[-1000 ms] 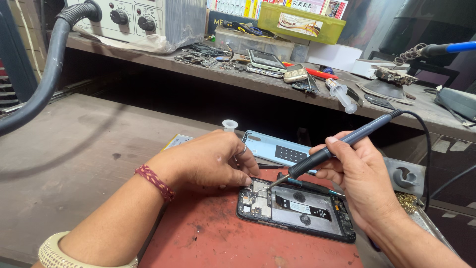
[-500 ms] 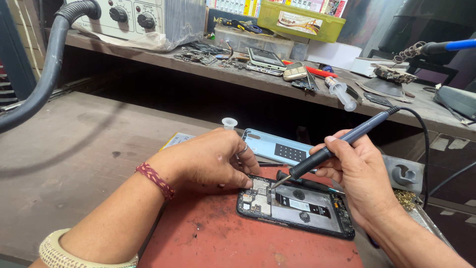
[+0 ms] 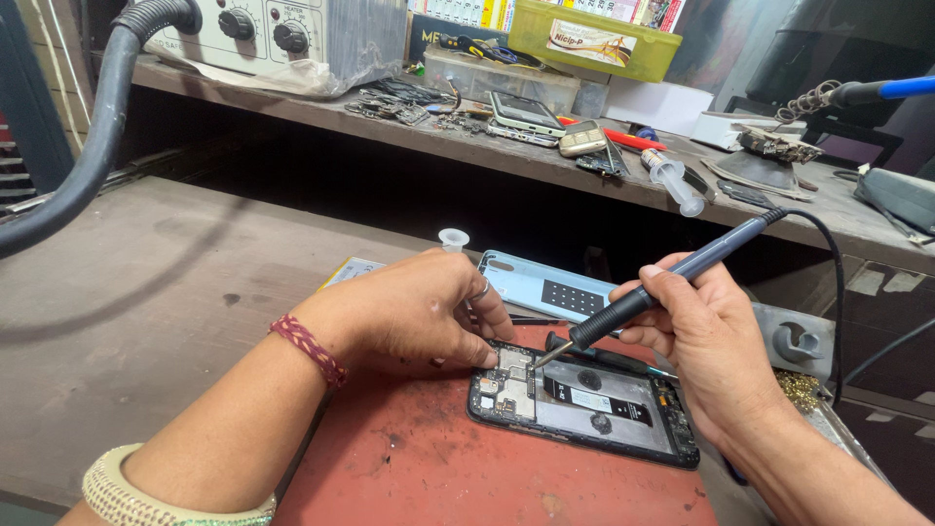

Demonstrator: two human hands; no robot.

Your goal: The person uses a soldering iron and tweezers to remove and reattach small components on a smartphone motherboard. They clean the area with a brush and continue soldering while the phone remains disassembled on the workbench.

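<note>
Opened phone [image 3: 584, 409] on red mat [image 3: 409, 468], under soldering.
Left hand [image 3: 409, 312] pressed fingertips on board edge; right hand [image 3: 701, 331] gripped iron [image 3: 662, 282], tip touching board.

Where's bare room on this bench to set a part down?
Free: the grey worktop left of the left hand, out to the hose; and the red mat in front of the phone. Crowded: the shelf, littered with parts and tools, and around the right hand holding the iron.
</note>
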